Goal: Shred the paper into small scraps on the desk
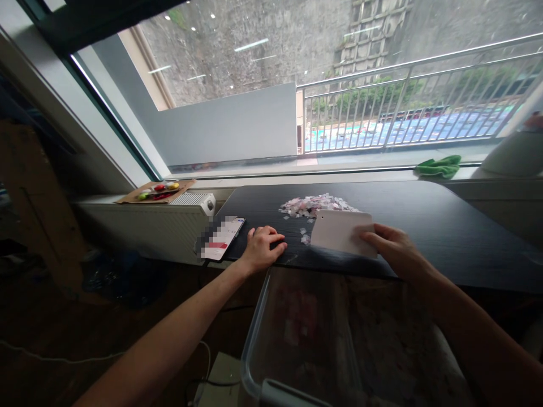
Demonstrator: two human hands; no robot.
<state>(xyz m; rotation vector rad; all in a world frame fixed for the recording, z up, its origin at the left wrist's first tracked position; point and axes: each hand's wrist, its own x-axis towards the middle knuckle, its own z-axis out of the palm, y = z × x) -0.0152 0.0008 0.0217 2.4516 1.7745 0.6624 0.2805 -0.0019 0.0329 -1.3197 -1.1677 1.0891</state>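
My right hand (392,246) grips a thin white scraper (341,230) by its right end, thumb and fingers pinched on it. The scraper is a flat rectangle with rounded corners and a small hole. Behind it lies a heap of small pale paper-like pieces (316,203) on the dark table (407,209). A few loose pieces (304,239) are scattered left of the scraper. My left hand (263,247) rests at the table's near edge, fingers slightly bent and apart, holding nothing. Just left of it lies a phone (223,238) with its screen lit.
Below the near table edge stands a clear plastic bin (257,339), with pale pieces dimly visible inside. A radiator (169,226) at the left carries cardboard (127,194) with small coloured items. On the window sill lies a green cloth (439,167). Cables cross the floor at lower left.
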